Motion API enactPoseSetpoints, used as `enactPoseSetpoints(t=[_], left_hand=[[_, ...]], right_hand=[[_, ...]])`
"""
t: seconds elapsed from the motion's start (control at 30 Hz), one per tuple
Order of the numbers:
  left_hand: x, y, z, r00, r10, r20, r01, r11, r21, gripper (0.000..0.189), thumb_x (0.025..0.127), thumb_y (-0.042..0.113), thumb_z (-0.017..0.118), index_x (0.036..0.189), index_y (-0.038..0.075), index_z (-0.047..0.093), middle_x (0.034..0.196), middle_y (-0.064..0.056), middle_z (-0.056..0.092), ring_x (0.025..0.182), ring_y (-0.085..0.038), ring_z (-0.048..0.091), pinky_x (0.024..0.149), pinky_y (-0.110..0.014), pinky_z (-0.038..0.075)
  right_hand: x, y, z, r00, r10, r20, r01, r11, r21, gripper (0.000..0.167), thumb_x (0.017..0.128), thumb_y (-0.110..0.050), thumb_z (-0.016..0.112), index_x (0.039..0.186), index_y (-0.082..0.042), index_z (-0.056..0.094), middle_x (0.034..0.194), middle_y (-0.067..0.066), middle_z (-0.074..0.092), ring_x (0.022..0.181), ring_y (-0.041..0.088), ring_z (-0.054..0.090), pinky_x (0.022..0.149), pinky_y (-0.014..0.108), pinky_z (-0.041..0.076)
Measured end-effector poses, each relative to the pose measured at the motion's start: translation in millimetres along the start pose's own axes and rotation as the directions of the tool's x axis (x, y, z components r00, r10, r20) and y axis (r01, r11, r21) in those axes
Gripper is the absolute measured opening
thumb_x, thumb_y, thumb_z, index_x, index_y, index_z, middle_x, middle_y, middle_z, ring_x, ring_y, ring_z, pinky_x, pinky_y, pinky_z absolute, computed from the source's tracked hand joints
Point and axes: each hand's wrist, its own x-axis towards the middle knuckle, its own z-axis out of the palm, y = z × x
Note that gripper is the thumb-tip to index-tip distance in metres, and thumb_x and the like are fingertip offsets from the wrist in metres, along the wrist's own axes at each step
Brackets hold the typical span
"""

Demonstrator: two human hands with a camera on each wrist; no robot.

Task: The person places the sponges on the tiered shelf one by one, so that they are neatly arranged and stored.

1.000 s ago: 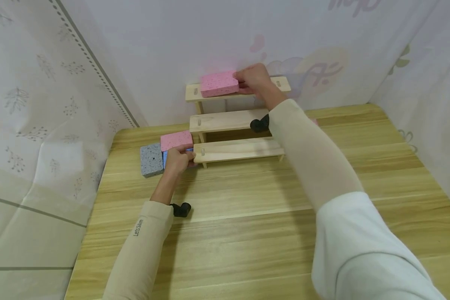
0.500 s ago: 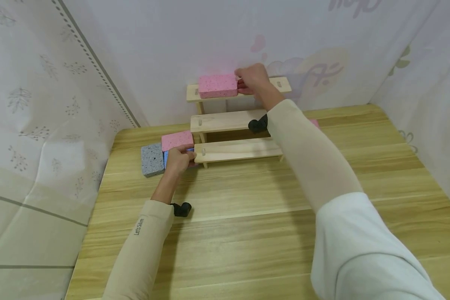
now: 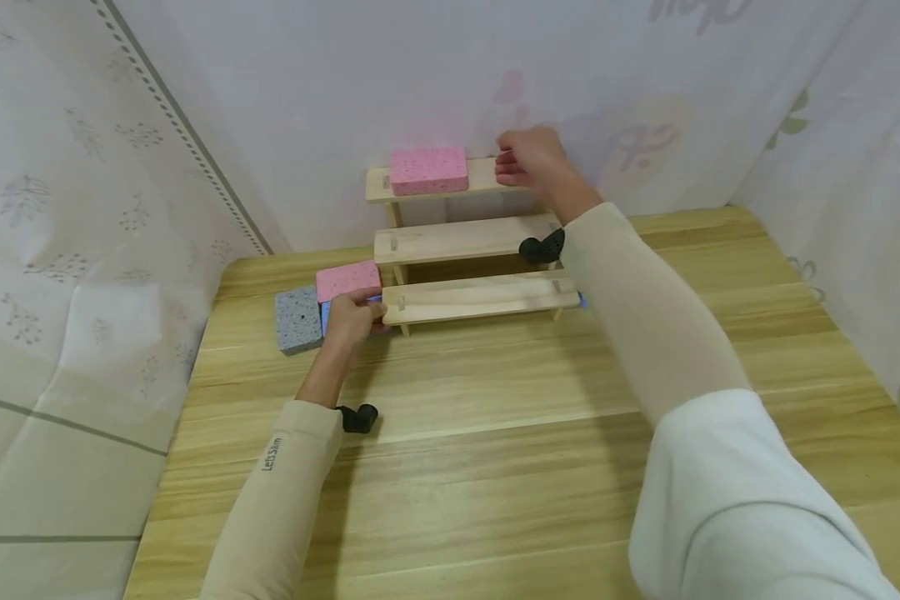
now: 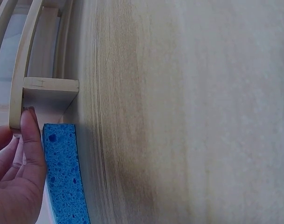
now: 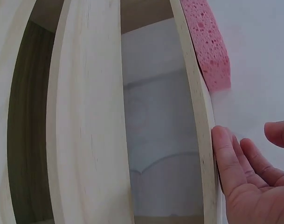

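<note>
A three-tier wooden shelf [image 3: 465, 237] stands against the back wall. One pink sponge [image 3: 429, 170] lies flat near the left end of its top tier. To the right of that sponge, my right hand [image 3: 537, 162] is over the same tier, holding nothing. In the right wrist view its fingertips [image 5: 220, 135] meet the board's edge, with the thumb apart. My left hand [image 3: 351, 321] pinches the left end of the lowest tier between thumb and fingers. Right beside these fingers is a blue sponge [image 4: 65, 172], partly hidden by the hand in the head view.
A grey sponge [image 3: 298, 320] and a second pink sponge [image 3: 348, 280] lie on the wooden table [image 3: 435, 467], left of the shelf. A bit of blue [image 3: 582, 300] shows past the lowest tier's right end. Printed fabric [image 3: 307, 100] hangs behind and at both sides.
My right hand has let go of the pink sponge and moved right along the top tier. The sponge now lies flat there. My left hand keeps its grip on the lowest tier.
</note>
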Motion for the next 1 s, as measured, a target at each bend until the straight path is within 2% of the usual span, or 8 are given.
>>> enactPoseSetpoints(t=[0.3, 0.6, 0.83, 1.0], left_hand=[[1.6, -0.4, -1.4, 1.0, -0.002, 0.005, 0.002, 1.0, 0.006, 0.043, 0.098, 0.005, 0.053, 0.141, 0.005, 0.052, 0.117, -0.019, 0.061, 0.079, -0.014, 0.064, 0.085, -0.038, 0.059], [2.5, -2.5, -1.8, 1.0, 0.014, 0.013, -0.014, 1.0, 0.018, 0.044, 0.098, 0.005, 0.053, 0.141, 0.006, 0.051, 0.116, -0.019, 0.061, 0.077, -0.012, 0.065, 0.084, -0.036, 0.059], [1.0, -1.9, -2.1, 1.0, 0.006, 0.009, -0.006, 1.0, 0.01, 0.043, 0.098, 0.005, 0.053, 0.141, 0.006, 0.051, 0.115, -0.017, 0.061, 0.078, -0.012, 0.064, 0.084, -0.035, 0.059], [-1.1, -0.9, -3.4, 1.0, 0.004, 0.015, -0.004, 1.0, 0.003, 0.044, 0.098, 0.005, 0.053, 0.142, 0.005, 0.05, 0.117, -0.018, 0.061, 0.079, -0.012, 0.064, 0.086, -0.036, 0.058]], right_hand=[[-7.1, 9.8, -19.1, 0.997, -0.058, 0.047, 0.054, 0.995, 0.088, 0.03, 0.096, -0.017, 0.06, 0.124, -0.007, 0.058, 0.102, 0.011, 0.062, 0.078, 0.019, 0.064, 0.082, 0.03, 0.059], [-22.4, 23.1, -40.2, 0.986, -0.118, 0.114, 0.101, 0.985, 0.14, 0.04, 0.095, -0.017, 0.062, 0.131, -0.001, 0.054, 0.103, 0.015, 0.062, 0.079, 0.022, 0.066, 0.096, 0.035, 0.054], [-33.3, 36.5, -64.7, 0.983, -0.114, 0.141, 0.093, 0.985, 0.148, 0.035, 0.096, -0.017, 0.061, 0.124, 0.001, 0.053, 0.103, 0.016, 0.063, 0.075, 0.021, 0.067, 0.081, 0.032, 0.06], [-37.6, 48.5, -81.6, 0.983, -0.12, 0.137, 0.097, 0.982, 0.162, 0.034, 0.095, -0.018, 0.063, 0.122, 0.001, 0.053, 0.1, 0.013, 0.063, 0.082, 0.023, 0.066, 0.083, 0.034, 0.059]])
